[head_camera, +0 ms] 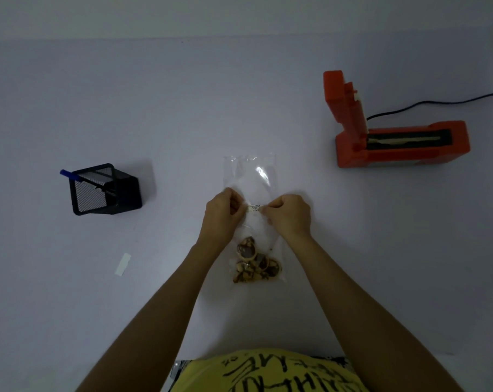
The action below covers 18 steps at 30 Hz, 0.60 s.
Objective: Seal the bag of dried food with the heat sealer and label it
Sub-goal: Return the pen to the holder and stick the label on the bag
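A clear plastic bag point(251, 176) lies flat in the middle of the white table, with brown dried food point(256, 264) bunched at its near end. Across the bag's middle sits a small white label point(253, 208) with writing on it. My left hand point(224, 215) pinches the label's left end and my right hand point(289, 215) pinches its right end, both with curled fingers over the bag. The orange heat sealer point(395, 137) stands at the far right with its lid raised and its sealing strip showing.
A black mesh pen holder point(105, 190) with a blue pen point(67, 174) stands at the left. A small white paper strip point(123, 264) lies on the table in front of it. The sealer's black cord point(437, 102) runs off to the right.
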Each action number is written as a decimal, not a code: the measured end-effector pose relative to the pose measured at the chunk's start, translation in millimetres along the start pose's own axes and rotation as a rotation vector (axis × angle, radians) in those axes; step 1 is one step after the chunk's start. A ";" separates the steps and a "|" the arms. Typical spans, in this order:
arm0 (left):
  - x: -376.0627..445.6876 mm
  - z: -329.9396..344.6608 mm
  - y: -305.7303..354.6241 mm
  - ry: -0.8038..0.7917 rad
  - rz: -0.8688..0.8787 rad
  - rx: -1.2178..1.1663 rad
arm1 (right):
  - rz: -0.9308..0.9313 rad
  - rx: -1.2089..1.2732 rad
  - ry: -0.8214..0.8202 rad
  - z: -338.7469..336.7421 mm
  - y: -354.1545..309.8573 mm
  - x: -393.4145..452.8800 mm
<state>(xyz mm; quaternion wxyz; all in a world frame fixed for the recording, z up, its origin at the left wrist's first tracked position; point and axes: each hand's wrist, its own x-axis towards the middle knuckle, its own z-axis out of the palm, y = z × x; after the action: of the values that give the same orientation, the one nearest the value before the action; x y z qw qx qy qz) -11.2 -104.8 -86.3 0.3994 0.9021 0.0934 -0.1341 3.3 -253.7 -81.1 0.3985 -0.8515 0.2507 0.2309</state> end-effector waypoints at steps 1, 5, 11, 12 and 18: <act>-0.8 -0.3 -0.9 0.014 -0.006 -0.029 | 0.008 0.013 -0.003 -0.9 0.6 1.0; -5.8 4.5 -3.4 0.080 0.015 -0.036 | 0.006 0.048 0.001 -2.3 1.6 0.6; -37.9 18.8 -24.5 0.084 0.432 0.383 | -0.086 0.051 0.103 9.1 8.7 -7.4; -39.0 20.0 -29.8 0.056 0.497 0.420 | -0.116 0.064 0.132 11.3 10.0 -10.2; -38.3 13.2 -46.5 -0.047 0.604 0.472 | -0.566 -0.083 0.299 24.3 22.4 -30.2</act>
<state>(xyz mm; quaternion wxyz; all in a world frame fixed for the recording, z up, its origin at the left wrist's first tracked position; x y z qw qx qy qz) -62.5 -86.1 -115.0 0.2044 0.9528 -0.2191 -0.0488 -38.3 -239.5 -89.9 0.3707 -0.9274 0.0499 -0.0069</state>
